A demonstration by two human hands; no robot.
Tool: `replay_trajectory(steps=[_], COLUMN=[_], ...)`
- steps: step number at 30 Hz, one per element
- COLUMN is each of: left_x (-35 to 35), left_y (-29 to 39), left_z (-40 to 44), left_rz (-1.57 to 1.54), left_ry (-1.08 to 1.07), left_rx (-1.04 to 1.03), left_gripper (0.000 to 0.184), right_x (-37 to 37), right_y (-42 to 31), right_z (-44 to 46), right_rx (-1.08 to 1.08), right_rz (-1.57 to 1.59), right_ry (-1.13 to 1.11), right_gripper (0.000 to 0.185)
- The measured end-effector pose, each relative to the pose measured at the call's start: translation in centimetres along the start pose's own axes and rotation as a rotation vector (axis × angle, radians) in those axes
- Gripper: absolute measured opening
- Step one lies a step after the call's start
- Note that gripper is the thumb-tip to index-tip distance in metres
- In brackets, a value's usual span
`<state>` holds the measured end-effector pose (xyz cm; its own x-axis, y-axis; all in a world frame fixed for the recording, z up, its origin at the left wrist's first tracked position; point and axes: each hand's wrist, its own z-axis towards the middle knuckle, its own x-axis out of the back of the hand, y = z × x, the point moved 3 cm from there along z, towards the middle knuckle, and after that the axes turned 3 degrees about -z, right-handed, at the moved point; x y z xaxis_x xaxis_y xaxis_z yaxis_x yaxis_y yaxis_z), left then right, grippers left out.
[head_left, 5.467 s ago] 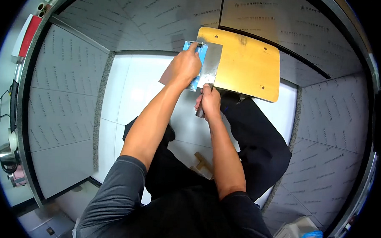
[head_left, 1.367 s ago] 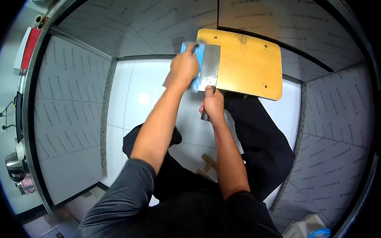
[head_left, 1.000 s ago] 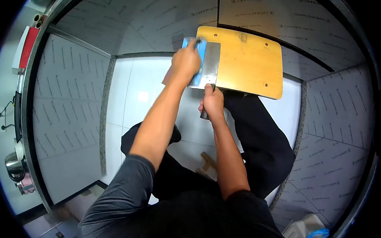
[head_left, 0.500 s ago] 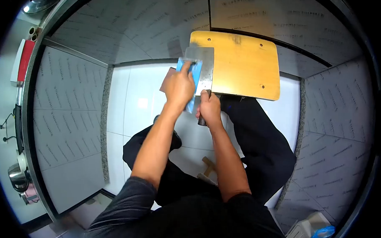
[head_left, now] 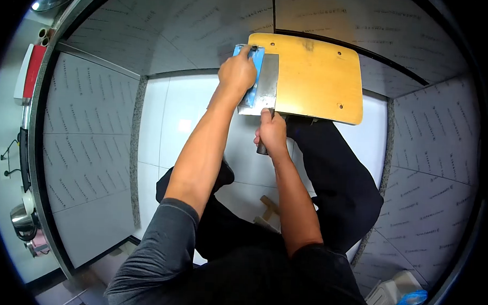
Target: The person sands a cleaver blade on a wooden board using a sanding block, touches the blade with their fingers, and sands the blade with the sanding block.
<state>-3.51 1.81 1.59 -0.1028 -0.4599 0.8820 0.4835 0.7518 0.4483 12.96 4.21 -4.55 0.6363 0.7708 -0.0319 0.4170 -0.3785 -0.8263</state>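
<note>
My right hand (head_left: pixel 272 133) is closed around the dark handle of a cleaver (head_left: pixel 269 78). The wide grey blade points away from me and lies along the left edge of a yellow wooden stool top (head_left: pixel 319 80). Over the left part of the blade, my left hand (head_left: pixel 239 74) grips a long, flat blue sanding block (head_left: pixel 257 72), with a finger stretched along its top near the far end. The block's underside is hidden, and it covers part of the blade.
My legs in dark trousers (head_left: pixel 334 172) are spread on either side of the white tiled floor (head_left: pixel 165 112). A small wooden piece (head_left: pixel 270 207) lies between them. Grey cabinet panels (head_left: pixel 89 109) surround the floor. A counter with a kettle (head_left: pixel 22 223) runs along the left.
My left hand has pushed the blue sanding block away from me along the blade. The right hand still holds the cleaver in nearly the same place. A reddish-brown sheet is now out of sight.
</note>
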Motion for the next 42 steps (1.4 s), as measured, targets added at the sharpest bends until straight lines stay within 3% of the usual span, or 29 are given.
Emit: replay_trajectory(steps=[4, 6, 7, 11, 13, 15, 18, 21, 23, 26, 28, 33, 39, 42], left_x=[1.3, 1.4, 1.0, -0.3, 0.3, 1.1, 1.1, -0.1, -0.7, 1.1, 1.4, 0.5, 1.5, 1.2], left_y=[-0.3, -1.1, -1.3, -1.6, -1.0, -1.2, -1.4, -1.2, -1.3, -0.8, -1.1, -0.8, -1.1, -0.9], left_z=[-5.6, -8.2, -7.5, -0.4, -0.6, -5.1, -8.5, -0.9, -0.4, -5.4, -8.6, 0.1, -8.5, -5.0], left_rz=[0.035, -0.012, 0.042, 0.019, -0.005, 0.002, -0.046, -0.007, -0.02, -0.017, -0.037, -0.015, -0.04, -0.012], left_ry=[-0.103, -0.066, -0.023, 0.003, 0.007, -0.119, -0.067, -0.034, 0.001, -0.101, -0.027, -0.007, -0.051, -0.083], left_rx=[0.153, 0.129, 0.041, 0.005, 0.02, 0.14, 0.106, 0.016, 0.021, 0.123, 0.107, 0.002, 0.118, 0.105], left_gripper=[0.04, 0.04, 0.04, 0.04, 0.04, 0.04, 0.039, 0.038, 0.039, 0.04, 0.04, 0.039, 0.038, 0.039], right_x=[0.2, 0.1, 0.0, 0.0, -0.1, 0.2, 0.2, -0.1, 0.0, 0.1, -0.2, -0.1, 0.0, 0.1], right_y=[0.8, 0.8, 1.0, 1.0, 1.1, 0.8, 1.5, 0.7, 0.5, 1.3, 1.5, 0.8, 1.5, 1.4], right_z=[-0.4, 0.0, 0.1, 0.0, -0.5, 0.2, 0.7, 0.3, 0.0, 0.3, 0.4, -0.4, 0.3, 0.2], right_rx=[0.03, 0.044, 0.024, -0.012, 0.006, 0.042, 0.058, 0.034, 0.03, 0.04, 0.052, -0.02, 0.063, 0.049], right_rz=[-0.033, -0.037, -0.027, -0.006, -0.023, -0.024, -0.032, -0.026, -0.035, -0.029, -0.009, -0.041, -0.045, -0.015], right_ry=[0.014, 0.002, 0.024, 0.01, 0.01, 0.023, 0.0, 0.024, 0.024, 0.023, 0.029, 0.015, 0.022, 0.008], right_gripper=[0.04, 0.04, 0.038, 0.037, 0.037, 0.037, 0.037, 0.039, 0.039, 0.039, 0.039, 0.037, 0.037, 0.037])
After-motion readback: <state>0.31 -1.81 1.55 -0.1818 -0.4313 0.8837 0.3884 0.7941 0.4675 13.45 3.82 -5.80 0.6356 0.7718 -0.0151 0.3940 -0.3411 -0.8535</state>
